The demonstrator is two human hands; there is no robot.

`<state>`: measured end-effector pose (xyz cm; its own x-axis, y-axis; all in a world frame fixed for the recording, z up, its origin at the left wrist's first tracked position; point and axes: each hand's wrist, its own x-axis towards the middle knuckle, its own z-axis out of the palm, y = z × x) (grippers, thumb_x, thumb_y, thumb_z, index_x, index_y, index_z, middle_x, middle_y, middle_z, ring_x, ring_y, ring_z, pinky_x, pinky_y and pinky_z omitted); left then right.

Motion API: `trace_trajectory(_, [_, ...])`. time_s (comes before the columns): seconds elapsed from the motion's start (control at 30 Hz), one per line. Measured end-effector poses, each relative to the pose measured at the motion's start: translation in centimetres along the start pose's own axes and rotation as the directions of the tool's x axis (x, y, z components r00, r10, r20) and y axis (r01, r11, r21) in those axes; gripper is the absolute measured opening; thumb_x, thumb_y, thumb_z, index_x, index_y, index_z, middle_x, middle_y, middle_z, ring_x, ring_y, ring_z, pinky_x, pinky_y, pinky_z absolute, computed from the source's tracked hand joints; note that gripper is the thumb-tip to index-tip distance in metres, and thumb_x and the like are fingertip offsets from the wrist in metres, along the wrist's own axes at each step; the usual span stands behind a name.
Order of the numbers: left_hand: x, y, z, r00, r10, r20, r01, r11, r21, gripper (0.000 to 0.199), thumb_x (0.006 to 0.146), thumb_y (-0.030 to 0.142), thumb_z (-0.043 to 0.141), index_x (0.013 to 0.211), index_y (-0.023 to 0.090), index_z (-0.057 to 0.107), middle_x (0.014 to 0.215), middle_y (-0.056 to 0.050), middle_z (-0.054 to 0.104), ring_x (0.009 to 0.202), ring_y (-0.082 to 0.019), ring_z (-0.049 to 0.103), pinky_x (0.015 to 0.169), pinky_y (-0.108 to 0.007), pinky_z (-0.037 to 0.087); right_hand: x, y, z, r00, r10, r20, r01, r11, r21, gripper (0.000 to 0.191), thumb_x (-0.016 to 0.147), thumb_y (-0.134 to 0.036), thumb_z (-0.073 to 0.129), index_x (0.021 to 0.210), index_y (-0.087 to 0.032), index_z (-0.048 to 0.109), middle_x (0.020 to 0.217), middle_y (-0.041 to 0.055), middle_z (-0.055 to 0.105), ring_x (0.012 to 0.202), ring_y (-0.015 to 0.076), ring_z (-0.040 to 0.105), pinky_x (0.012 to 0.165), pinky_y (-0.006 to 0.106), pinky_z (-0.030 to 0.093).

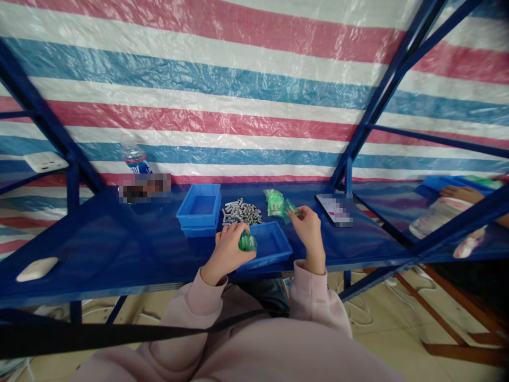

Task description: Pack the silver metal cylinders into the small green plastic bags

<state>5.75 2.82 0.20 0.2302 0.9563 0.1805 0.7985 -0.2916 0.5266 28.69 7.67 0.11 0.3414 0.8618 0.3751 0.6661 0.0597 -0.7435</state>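
Note:
My left hand (230, 248) is closed round a green packet (248, 242) at the left side of a low blue tray (274, 259). To the right, my right hand (308, 225) pinches a small green packet (291, 207) above the table. More green packets (274, 202) lie beside it, behind the tray. A heap of small silver metal parts (241, 211) rests between the tray and a stack of blue bins (199, 210). The contents of the held packets are too small to tell.
A phone (334, 209) lies at the right of the blue table (151, 239). Behind left stands a bottle (135, 159); a white object (37, 269) lies at front left. Blue metal posts (348, 178) cross both sides. At far right, another person's hand (461, 193) is near a blue tray.

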Motion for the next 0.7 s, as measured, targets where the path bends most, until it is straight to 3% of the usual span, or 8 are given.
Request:
trace_trajectory(0.07, [0.0, 0.0, 0.0, 1.0, 0.002, 0.001, -0.002, 1.0, 0.0, 0.037, 0.063, 0.03, 0.063, 0.097, 0.028, 0.05, 0.105, 0.002, 0.056, 0.101, -0.024, 0.046, 0.083, -0.035, 0.031, -0.7, -0.9, -0.9, 0.999, -0.042, 0.027, 0.039, 0.992, 0.12, 0.025, 0.077, -0.045, 0.058, 0.077, -0.02, 0.057, 0.067, 0.0044, 0.065, 0.061, 0.0187, 0.059, 0.056, 0.028, 0.042])
trace_trajectory(0.2, [0.0, 0.0, 0.0, 1.0, 0.009, -0.004, -0.009, 1.0, 0.004, 0.037, 0.063, 0.031, 0.063, 0.098, 0.028, 0.049, 0.105, 0.002, 0.056, 0.101, -0.024, 0.047, 0.083, -0.035, 0.031, -2.6, -2.7, -1.5, 0.962, -0.124, 0.242, 0.066, 0.97, 0.236, 0.025, 0.076, -0.045, 0.061, 0.073, -0.021, 0.053, 0.061, 0.0009, 0.063, 0.053, 0.0158, 0.057, 0.05, 0.025, 0.041])
trace_trajectory(0.37, [0.0, 0.0, 0.0, 1.0, 0.011, -0.002, -0.011, 1.0, 0.018, 0.036, 0.064, 0.032, 0.062, 0.097, 0.027, 0.05, 0.104, 0.002, 0.057, 0.102, -0.024, 0.047, 0.083, -0.035, 0.032, -4.3, -4.5, -0.3, 0.895, -0.149, 0.422, 0.088, 0.983, 0.16, 0.018, 0.076, -0.032, 0.061, 0.066, -0.021, 0.05, 0.053, -0.0026, 0.058, 0.051, 0.0145, 0.057, 0.049, 0.024, 0.04])
trace_trajectory(0.53, [0.0, -0.1, 0.1, 1.0, 0.013, 0.001, -0.013, 1.0, 0.027, 0.039, 0.063, 0.032, 0.063, 0.099, 0.028, 0.049, 0.107, 0.001, 0.057, 0.103, -0.024, 0.048, 0.083, -0.036, 0.033, -4.6, -5.3, 0.5, 0.871, -0.104, 0.48, 0.104, 0.994, 0.027, 0.017, 0.073, -0.02, 0.061, 0.063, -0.021, 0.047, 0.051, -0.0034, 0.056, 0.052, 0.0141, 0.056, 0.05, 0.022, 0.037])
trace_trajectory(0.7, [0.0, 0.1, 0.0, 1.0, -0.003, 0.006, 0.003, 0.999, 0.032, 0.039, 0.063, 0.032, 0.063, 0.099, 0.027, 0.049, 0.106, 0.001, 0.057, 0.102, -0.024, 0.048, 0.082, -0.036, 0.033, -5.1, -6.2, 0.7, 0.838, -0.107, 0.535, 0.118, 0.993, 0.015, 0.02, 0.072, -0.014, 0.062, 0.062, -0.021, 0.046, 0.051, -0.0046, 0.054, 0.052, 0.0126, 0.054, 0.051, 0.022, 0.034])
